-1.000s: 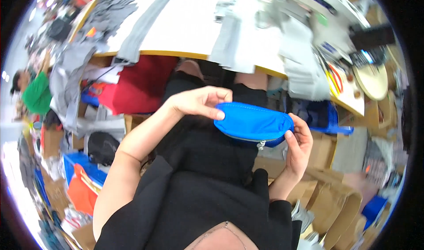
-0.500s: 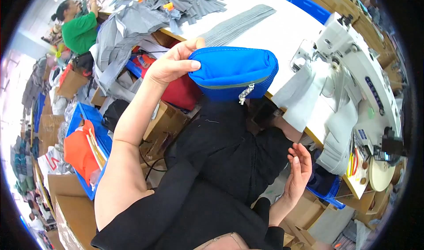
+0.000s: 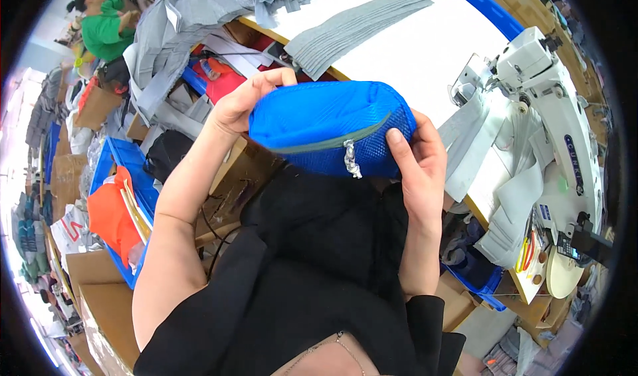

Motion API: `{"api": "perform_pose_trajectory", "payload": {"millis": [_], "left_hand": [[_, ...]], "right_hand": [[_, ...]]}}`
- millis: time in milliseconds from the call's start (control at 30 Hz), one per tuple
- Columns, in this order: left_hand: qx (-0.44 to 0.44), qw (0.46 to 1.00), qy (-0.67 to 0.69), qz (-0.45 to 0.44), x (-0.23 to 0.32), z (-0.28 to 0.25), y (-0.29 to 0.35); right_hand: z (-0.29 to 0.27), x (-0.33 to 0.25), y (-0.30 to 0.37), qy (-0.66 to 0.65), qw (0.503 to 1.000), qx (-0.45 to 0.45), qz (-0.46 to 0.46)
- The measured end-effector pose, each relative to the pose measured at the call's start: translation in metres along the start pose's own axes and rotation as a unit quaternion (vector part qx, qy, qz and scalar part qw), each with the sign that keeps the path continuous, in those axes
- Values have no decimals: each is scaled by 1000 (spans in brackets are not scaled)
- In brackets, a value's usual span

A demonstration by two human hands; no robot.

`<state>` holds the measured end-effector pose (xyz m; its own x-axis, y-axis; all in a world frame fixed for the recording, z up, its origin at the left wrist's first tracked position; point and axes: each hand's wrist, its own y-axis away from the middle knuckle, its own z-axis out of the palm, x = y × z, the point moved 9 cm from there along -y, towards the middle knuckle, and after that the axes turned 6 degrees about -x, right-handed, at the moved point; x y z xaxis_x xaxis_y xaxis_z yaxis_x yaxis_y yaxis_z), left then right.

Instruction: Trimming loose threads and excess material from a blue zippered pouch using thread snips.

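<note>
A bright blue fabric pouch [image 3: 319, 113] is held up above my lap, its long side facing me. A grey-green strip runs along its lower front, and a pale cord pull [image 3: 351, 159] hangs from it; below lies darker blue mesh. My left hand [image 3: 247, 103] grips the pouch's left end, with part of the fingers hidden behind it. At the right end my right hand [image 3: 420, 163] is closed on the mesh side, thumb in front and fingers behind.
A white sewing machine [image 3: 551, 110] stands on the right of the white table [image 3: 458, 37], with grey fabric strips [image 3: 512, 196] draped by it. Stacked grey strips [image 3: 359, 30] lie farther off. Left are a blue crate [image 3: 126, 157] and cardboard boxes. A co-worker in green [image 3: 106, 30] sits far left.
My right hand has come up from beside my lap and taken hold of the pouch's right end. The pouch has shifted left and slightly nearer, and tilted.
</note>
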<state>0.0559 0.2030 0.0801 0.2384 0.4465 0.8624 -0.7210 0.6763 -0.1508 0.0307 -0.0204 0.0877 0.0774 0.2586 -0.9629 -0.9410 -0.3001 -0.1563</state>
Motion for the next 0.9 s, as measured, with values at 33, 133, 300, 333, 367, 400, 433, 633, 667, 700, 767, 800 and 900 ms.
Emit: {"api": "perform_pose_trajectory", "payload": {"millis": [33,133,300,333,367,400,433,633,667,700,767,800,900], "left_hand": [[-28,999,25,-24,-5,6,5],[-85,984,-77,-133,-28,7,9],[-58,973,-140,-176,-42,6,-10],[-54,976,-132,-166,-41,7,-14],[-52,979,-124,-156,-40,8,-16],[-52,979,-121,-156,-41,8,-17],[-50,981,-104,-154,-43,10,-17],[-33,982,-97,-160,-47,16,-24],[-29,981,-106,-159,-48,14,-26],[-30,981,-103,-160,-50,13,-27],[-12,979,-155,-131,-48,10,-31],[0,981,-143,-130,-52,8,-31],[-14,983,-156,-95,-48,20,-37]], "right_hand": [[3,2,-3,-1,1000,-5,6],[16,12,-11,-13,998,-42,33],[40,23,-12,106,985,-125,53],[37,25,-12,116,986,-105,48],[37,29,-12,117,986,-105,52],[35,30,-12,117,988,-93,48],[31,31,-12,117,989,-80,43],[19,34,-13,137,988,-58,35],[16,33,-12,163,985,-43,32],[13,32,-11,188,981,-27,29],[11,36,-10,191,981,-19,28],[11,37,-8,193,981,-11,23],[12,12,-9,314,943,65,-85]]}}
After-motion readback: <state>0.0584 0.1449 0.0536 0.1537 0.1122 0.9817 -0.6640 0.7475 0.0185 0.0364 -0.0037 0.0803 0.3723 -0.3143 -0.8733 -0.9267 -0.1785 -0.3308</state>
